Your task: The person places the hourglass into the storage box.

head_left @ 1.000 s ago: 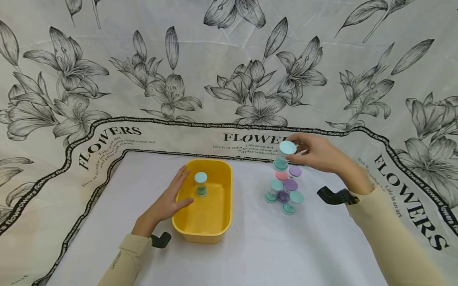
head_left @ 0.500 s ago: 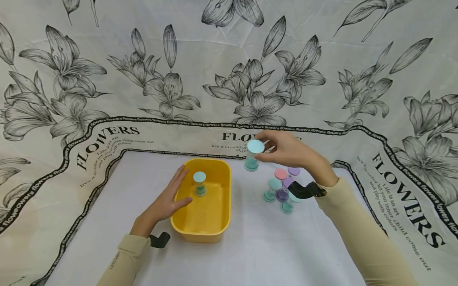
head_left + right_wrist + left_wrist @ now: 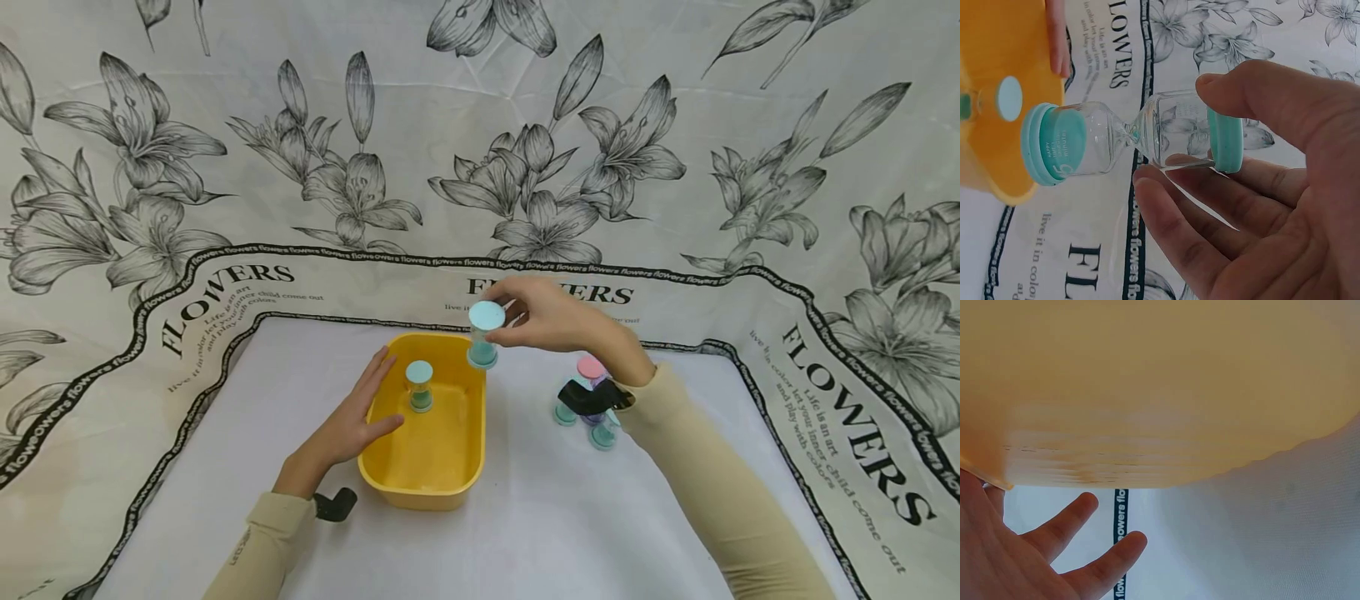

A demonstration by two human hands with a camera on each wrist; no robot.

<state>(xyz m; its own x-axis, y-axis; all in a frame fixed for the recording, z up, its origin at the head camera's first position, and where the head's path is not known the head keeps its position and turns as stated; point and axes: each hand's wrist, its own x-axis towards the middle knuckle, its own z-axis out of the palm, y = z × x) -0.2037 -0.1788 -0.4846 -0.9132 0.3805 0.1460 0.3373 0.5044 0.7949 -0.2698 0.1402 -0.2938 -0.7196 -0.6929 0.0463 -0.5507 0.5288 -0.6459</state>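
My right hand (image 3: 543, 315) pinches a teal-capped hourglass (image 3: 483, 335) by its upper part, thumb on one side and fingers on the other. In the head view this hourglass overlaps the far right rim of the yellow bin (image 3: 423, 498). The right wrist view shows its clear glass waist, with teal sand in the end away from the palm (image 3: 1065, 140). A second teal hourglass (image 3: 420, 387) stands upright inside the bin. My left hand (image 3: 345, 421) lies at the bin's left rim, fingers spread; in the left wrist view its fingers (image 3: 1063, 526) extend beside the bin's outer wall (image 3: 1147, 394).
Right of the bin, several small hourglasses with teal, pink (image 3: 590, 367) and purple caps stand close together, partly hidden by the right wrist's black camera mount (image 3: 592, 397). A white cloth (image 3: 540, 533) covers the table, and a flower-printed cloth (image 3: 480, 167) rises behind.
My right hand has carried the teal hourglass leftward from above the cluster to the bin's right rim. The left hand has stayed at the bin.
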